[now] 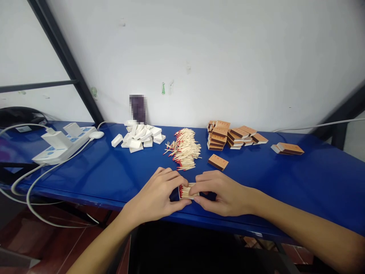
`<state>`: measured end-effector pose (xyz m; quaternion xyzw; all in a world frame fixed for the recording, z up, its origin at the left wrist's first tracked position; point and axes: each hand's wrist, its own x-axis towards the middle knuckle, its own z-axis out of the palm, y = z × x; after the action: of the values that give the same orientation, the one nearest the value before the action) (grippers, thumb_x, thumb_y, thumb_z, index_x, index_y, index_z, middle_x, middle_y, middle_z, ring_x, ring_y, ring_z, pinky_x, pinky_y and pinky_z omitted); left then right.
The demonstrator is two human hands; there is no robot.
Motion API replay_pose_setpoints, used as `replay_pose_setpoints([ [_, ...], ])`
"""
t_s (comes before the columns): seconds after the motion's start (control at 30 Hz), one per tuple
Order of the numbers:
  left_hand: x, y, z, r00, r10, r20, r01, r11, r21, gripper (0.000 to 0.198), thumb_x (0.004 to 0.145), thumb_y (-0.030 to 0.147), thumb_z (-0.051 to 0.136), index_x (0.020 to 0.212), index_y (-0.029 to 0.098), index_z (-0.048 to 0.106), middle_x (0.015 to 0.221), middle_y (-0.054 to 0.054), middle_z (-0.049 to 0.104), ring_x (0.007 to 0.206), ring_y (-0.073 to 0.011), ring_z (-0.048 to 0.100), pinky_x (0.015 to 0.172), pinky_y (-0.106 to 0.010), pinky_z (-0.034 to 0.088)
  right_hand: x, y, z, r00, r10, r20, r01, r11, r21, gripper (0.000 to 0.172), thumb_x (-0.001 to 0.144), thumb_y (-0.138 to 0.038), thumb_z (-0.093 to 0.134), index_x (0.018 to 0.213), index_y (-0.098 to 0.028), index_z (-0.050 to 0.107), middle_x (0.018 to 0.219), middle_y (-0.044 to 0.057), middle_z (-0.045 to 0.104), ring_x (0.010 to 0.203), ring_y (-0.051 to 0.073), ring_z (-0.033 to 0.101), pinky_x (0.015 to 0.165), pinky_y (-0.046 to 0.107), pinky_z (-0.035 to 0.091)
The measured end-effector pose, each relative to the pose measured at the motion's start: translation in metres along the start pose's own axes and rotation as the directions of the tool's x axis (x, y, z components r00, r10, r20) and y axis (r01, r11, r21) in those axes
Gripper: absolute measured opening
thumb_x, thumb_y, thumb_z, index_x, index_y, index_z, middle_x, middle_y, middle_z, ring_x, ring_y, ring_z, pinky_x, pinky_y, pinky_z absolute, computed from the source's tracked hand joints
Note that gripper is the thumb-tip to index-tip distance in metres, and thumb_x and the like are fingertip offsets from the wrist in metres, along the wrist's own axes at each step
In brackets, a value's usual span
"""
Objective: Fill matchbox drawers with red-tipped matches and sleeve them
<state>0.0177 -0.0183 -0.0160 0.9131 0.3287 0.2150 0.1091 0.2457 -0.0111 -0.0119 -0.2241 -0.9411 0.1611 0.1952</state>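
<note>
A small white tray of red-tipped matches [186, 191] lies near the front edge of the blue table [285, 179]. My left hand [159, 194] pinches its left end, thumb below and fingers above. My right hand [221, 192] pinches its right end the same way. Both hands are closed on the tray. Behind them lies a loose pile of matches [184, 148], and a single orange matchbox sleeve [218, 161] sits just past my right hand.
A heap of white inner trays [139, 137] lies at the back left, a stack of orange sleeves [230, 135] at the back right, and two more matchboxes [287, 148] far right. A white power strip with cables [61, 142] occupies the left end. The wall stands close behind.
</note>
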Motion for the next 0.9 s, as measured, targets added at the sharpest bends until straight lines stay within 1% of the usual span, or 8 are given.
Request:
replay_pose_setpoints([
  [0.1,0.0005,0.0001,-0.0008,1.000,-0.004,0.002,0.004,1.000,-0.004,0.021,0.088,0.039,0.066,0.097,0.021,0.058,0.094,0.002,0.064,0.088,-0.0167,0.055,0.083,-0.033,0.033,-0.0006,0.0008,0.0008,1.000,0.025,-0.019,-0.024,1.000,0.020,0.018,0.093,-0.022,0.050,0.093,-0.017,0.067,0.069,-0.001,0.054,0.062,0.011,0.047,0.061,0.024,0.034],
  [0.27,0.0004,0.0002,-0.0005,1.000,-0.009,0.010,0.009,1.000,-0.010,0.021,0.088,0.039,0.066,0.095,0.021,0.058,0.094,0.001,0.065,0.088,-0.0174,0.055,0.083,-0.033,0.033,0.0000,-0.0009,0.0007,0.998,0.031,-0.048,-0.027,0.995,0.093,0.017,0.092,-0.019,0.051,0.095,-0.016,0.068,0.071,-0.001,0.057,0.062,0.010,0.049,0.062,0.023,0.035],
  [0.33,0.0001,0.0001,-0.0001,1.000,-0.009,0.013,0.010,1.000,-0.006,0.020,0.088,0.039,0.066,0.093,0.021,0.058,0.093,0.001,0.065,0.088,-0.0172,0.055,0.083,-0.033,0.033,0.0004,-0.0013,0.0002,0.998,0.039,-0.043,-0.035,0.996,0.079,0.018,0.092,-0.020,0.050,0.095,-0.016,0.067,0.071,-0.001,0.057,0.062,0.010,0.049,0.062,0.023,0.035],
  [0.47,-0.0001,0.0000,-0.0001,1.000,-0.005,0.025,0.005,1.000,0.000,0.020,0.088,0.039,0.066,0.092,0.021,0.058,0.094,0.002,0.064,0.088,-0.0167,0.055,0.083,-0.033,0.033,0.0004,-0.0010,-0.0007,0.999,0.035,-0.003,-0.035,0.999,0.030,0.020,0.093,-0.021,0.049,0.087,-0.017,0.067,0.068,-0.001,0.054,0.062,0.011,0.047,0.061,0.024,0.034],
  [0.63,0.0005,0.0000,-0.0003,1.000,-0.008,0.024,0.008,1.000,0.000,0.021,0.088,0.039,0.066,0.093,0.021,0.057,0.094,0.002,0.064,0.088,-0.0167,0.055,0.083,-0.033,0.033,-0.0002,-0.0010,-0.0004,1.000,0.029,-0.001,-0.029,0.999,0.031,0.020,0.093,-0.021,0.048,0.086,-0.017,0.067,0.069,0.000,0.056,0.064,0.011,0.048,0.062,0.024,0.034],
  [0.77,0.0007,0.0005,-0.0003,1.000,-0.007,0.008,0.007,1.000,-0.004,0.021,0.088,0.040,0.066,0.094,0.022,0.058,0.094,0.002,0.065,0.088,-0.0171,0.056,0.083,-0.033,0.034,-0.0004,-0.0002,0.0013,0.998,0.059,-0.017,-0.059,0.998,0.005,0.020,0.093,-0.021,0.049,0.087,-0.017,0.067,0.068,-0.001,0.056,0.062,0.011,0.049,0.062,0.025,0.034],
  [0.9,0.0001,0.0011,-0.0008,1.000,-0.008,-0.005,0.008,1.000,-0.003,0.024,0.087,0.039,0.067,0.100,0.022,0.056,0.096,0.001,0.065,0.089,-0.0175,0.057,0.084,-0.033,0.035,-0.0003,0.0012,0.0023,0.997,0.061,-0.057,-0.062,0.998,-0.017,0.020,0.093,-0.022,0.049,0.088,-0.017,0.068,0.067,-0.001,0.057,0.060,0.011,0.048,0.061,0.025,0.034],
])
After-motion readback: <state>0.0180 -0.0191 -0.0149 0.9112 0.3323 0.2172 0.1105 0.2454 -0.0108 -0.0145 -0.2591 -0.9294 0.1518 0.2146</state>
